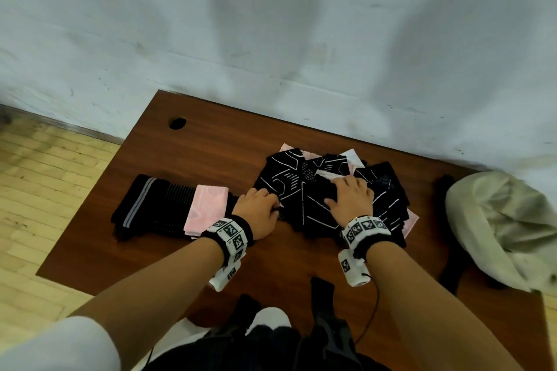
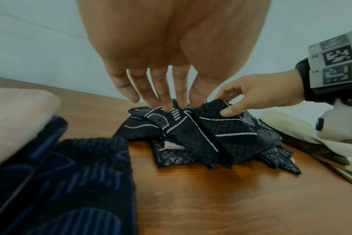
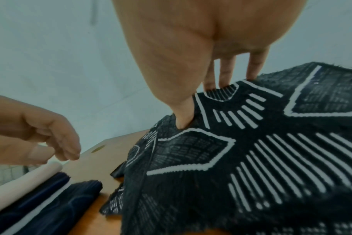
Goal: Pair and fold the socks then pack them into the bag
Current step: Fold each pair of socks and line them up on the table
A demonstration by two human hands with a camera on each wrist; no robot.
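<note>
On the left of the worktop [image 1: 211, 141] lies a row of folded socks [image 1: 168, 205], dark ones with a pink pair [image 1: 208, 206] on top. If a hand bumps this row, the neat pairs could slide apart and would need folding again.

Next comes the left hand [image 1: 257, 212], at the left edge of the loose sock pile [image 1: 316, 190]. Its fingers [image 2: 167, 101] are fairly straight and press down on a black sock with white lines (the wrist view shows this best). It grips nothing, so the sock could slip out from under it.

The right hand [image 1: 351, 197] rests on the middle of the pile. Its thumb and fingers pinch the edge of a black sock with a diamond pattern [image 2: 221, 124]. The black socks look much alike and lie across each other, so this hand could easily pull up the wrong one, or drag two at once and make a bad pair. Pink socks hide under the pile too and could be missed.

Far right sits the cream cloth bag [image 1: 500, 229], slumped at the worktop's edge. It looks floppy, so socks dropped in carelessly might fall out.
</note>
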